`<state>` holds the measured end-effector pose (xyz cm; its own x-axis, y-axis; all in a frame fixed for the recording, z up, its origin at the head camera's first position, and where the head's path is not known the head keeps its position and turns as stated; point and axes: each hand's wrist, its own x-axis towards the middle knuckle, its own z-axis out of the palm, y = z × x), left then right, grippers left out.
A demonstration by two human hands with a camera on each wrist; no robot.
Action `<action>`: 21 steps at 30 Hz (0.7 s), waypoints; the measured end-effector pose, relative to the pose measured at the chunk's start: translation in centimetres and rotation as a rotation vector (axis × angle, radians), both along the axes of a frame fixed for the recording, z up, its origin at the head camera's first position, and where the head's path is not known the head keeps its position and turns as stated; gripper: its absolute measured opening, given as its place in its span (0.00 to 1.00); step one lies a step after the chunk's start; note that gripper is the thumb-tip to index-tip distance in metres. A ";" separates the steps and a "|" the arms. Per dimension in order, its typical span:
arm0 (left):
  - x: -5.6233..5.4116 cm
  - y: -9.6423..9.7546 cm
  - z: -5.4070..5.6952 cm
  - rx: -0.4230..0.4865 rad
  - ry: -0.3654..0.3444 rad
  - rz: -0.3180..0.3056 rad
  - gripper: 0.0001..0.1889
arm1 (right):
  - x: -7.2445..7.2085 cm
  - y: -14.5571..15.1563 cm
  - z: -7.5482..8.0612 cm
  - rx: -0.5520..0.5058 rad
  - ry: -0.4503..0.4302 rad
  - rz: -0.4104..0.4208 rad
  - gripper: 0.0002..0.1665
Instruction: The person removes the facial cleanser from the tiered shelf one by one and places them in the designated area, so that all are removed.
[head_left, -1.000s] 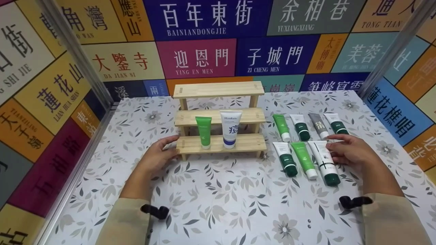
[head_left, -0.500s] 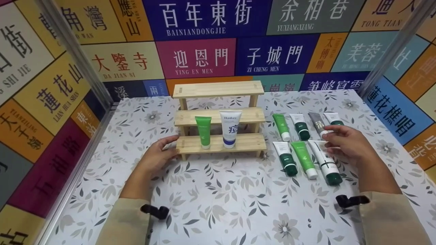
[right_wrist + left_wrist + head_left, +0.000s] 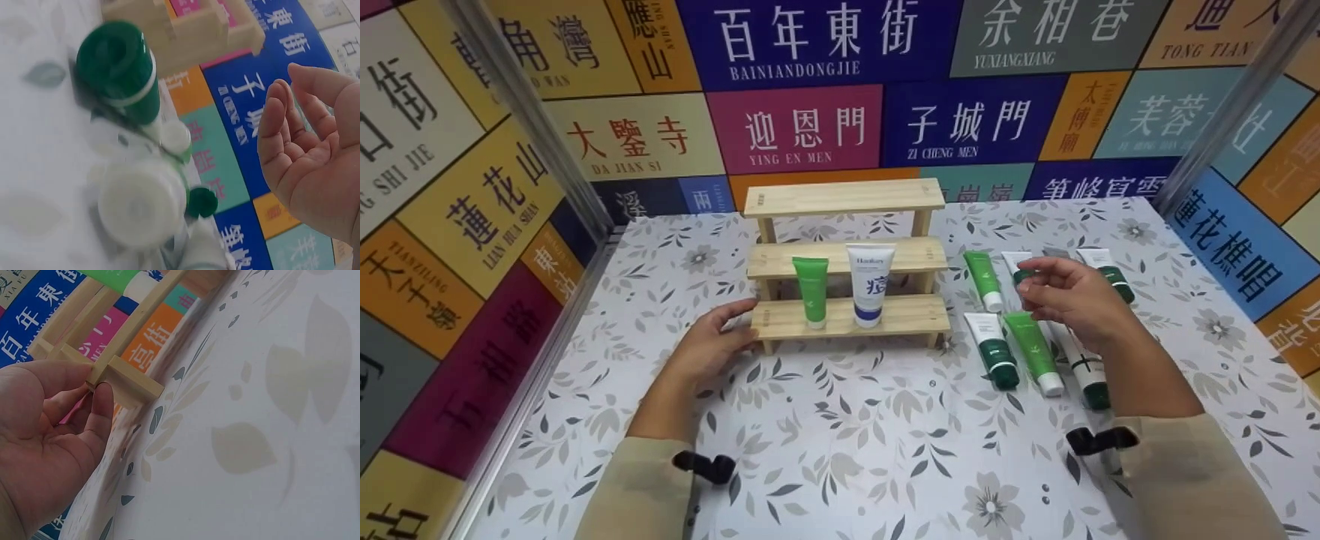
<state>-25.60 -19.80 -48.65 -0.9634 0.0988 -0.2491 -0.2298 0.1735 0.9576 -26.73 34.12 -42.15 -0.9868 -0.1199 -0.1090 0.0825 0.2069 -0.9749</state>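
My left hand (image 3: 714, 341) pinches the end of the lowest board of a three-step wooden display stand (image 3: 844, 196); thumb and fingers meet at its corner in the left wrist view. On that lowest step stand a green tube (image 3: 811, 289) and a white tube with a blue band (image 3: 871, 281), both on their caps. My right hand (image 3: 1072, 304) is raised over the lying tubes with loosely bent fingers. Nothing shows between these fingers in the right wrist view. It partly covers a grey tube (image 3: 1057, 253) and a white tube with a dark green cap (image 3: 1091, 379).
Two rows of tubes lie right of the stand, among them a green tube (image 3: 1033, 356), a white and dark green tube (image 3: 994, 352) and another green one (image 3: 982, 281). A floral cloth (image 3: 870, 450) covers the table. Printed panels (image 3: 795, 127) wall the back and sides.
My right hand has lifted off the white tube at the right of the front row and moved left over the tubes. My left hand stays at the stand.
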 end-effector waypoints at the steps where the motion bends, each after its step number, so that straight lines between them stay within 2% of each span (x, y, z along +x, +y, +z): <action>1: 0.0 0.0 0.0 0.001 -0.001 0.001 0.31 | 0.0 -0.6 0.2 -0.001 0.008 0.010 0.21; 5: 0.0 0.1 0.0 0.007 -0.003 0.007 0.31 | -0.1 -2.7 0.6 -0.005 0.057 0.054 0.20; 12: 0.0 0.0 0.1 0.010 -0.003 0.004 0.31 | -0.1 -6.2 1.5 0.025 0.099 0.081 0.18; 16: 0.0 0.1 0.1 0.002 -0.002 0.001 0.30 | -0.1 -7.9 2.1 0.016 0.120 0.109 0.16; 21: 0.0 -0.1 0.0 0.008 -0.015 0.008 0.30 | -0.4 -9.6 2.6 -0.020 0.138 0.129 0.19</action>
<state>-25.64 -19.90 -48.68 -0.9603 0.0937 -0.2628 -0.2455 0.1636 0.9555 -27.11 24.49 -39.51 -0.9686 -0.2469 0.0305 -0.0787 0.1876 -0.9791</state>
